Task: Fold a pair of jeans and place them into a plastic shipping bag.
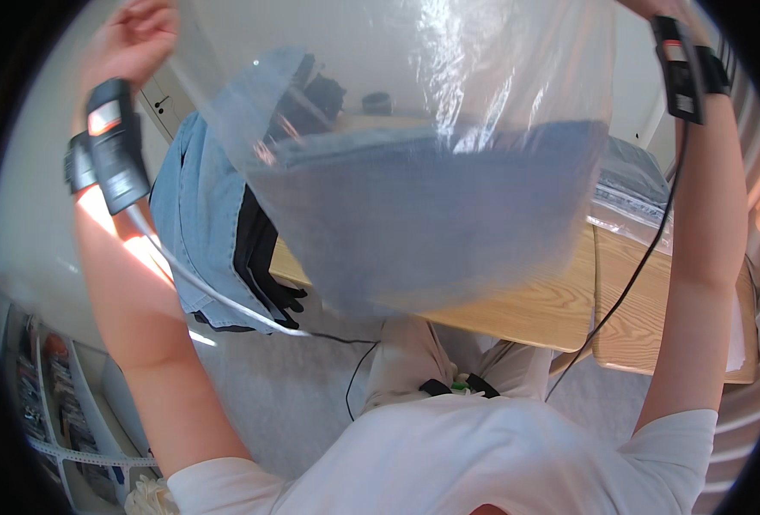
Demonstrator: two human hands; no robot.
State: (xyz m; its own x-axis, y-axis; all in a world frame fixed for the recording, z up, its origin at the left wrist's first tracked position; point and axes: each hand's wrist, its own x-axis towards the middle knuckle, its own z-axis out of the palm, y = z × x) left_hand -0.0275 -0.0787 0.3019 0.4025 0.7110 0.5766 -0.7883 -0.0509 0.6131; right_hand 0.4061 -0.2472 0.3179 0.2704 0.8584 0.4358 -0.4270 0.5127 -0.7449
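Wooden tabletop point(547, 300) in a bright room, light-blue denim point(187, 206) draped at its left edge. A large clear plastic bag point(449, 112), with blue cloth point(440, 215) in its lower part, hangs upright before the near edge. Beside its upper left, the left hand point(139, 39) has curled fingers; whether they grip plastic, I cannot tell. The right hand point(650, 7) is mostly out of frame, its grip unseen.

Curtain point(745, 429) far rt, shelving point(97, 408) lwr lt
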